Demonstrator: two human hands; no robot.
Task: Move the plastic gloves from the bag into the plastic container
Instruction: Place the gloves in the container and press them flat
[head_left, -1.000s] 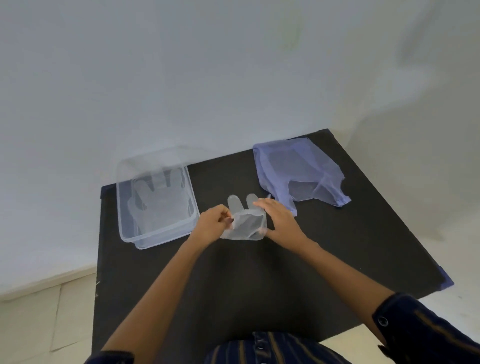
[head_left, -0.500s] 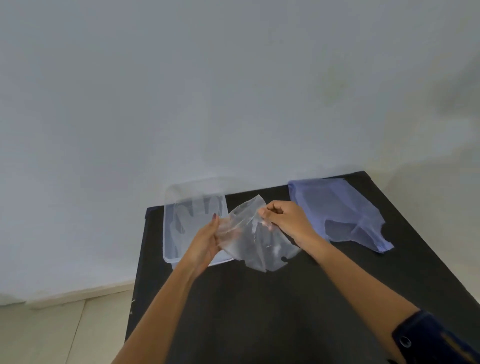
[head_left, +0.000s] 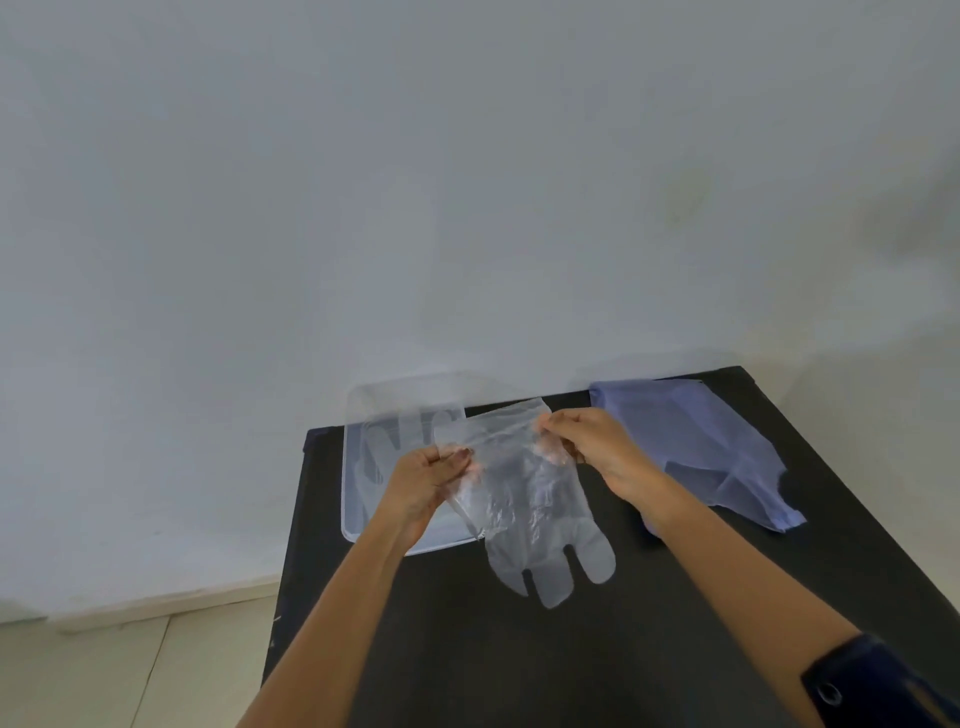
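A clear plastic glove (head_left: 530, 514) hangs above the black table (head_left: 571, 649), cuff up and fingers pointing down. My left hand (head_left: 423, 478) pinches its left cuff edge, and my right hand (head_left: 592, 447) pinches the right cuff edge. The clear plastic container (head_left: 363, 467) stands at the table's back left, partly behind my left hand and the glove. Another clear glove (head_left: 389, 441) lies flat inside it. The purple plastic bag (head_left: 696, 441) lies flat at the back right, to the right of my right hand.
A white wall (head_left: 467, 182) rises just behind the table. Pale floor tiles (head_left: 130, 670) show beyond the table's left edge. My dark sleeve cuff (head_left: 878, 680) sits at the lower right.
Both hands lifted the glove off the table and spread its cuff apart; it now hangs unfolded with fingers down. The view has tilted up toward the wall.
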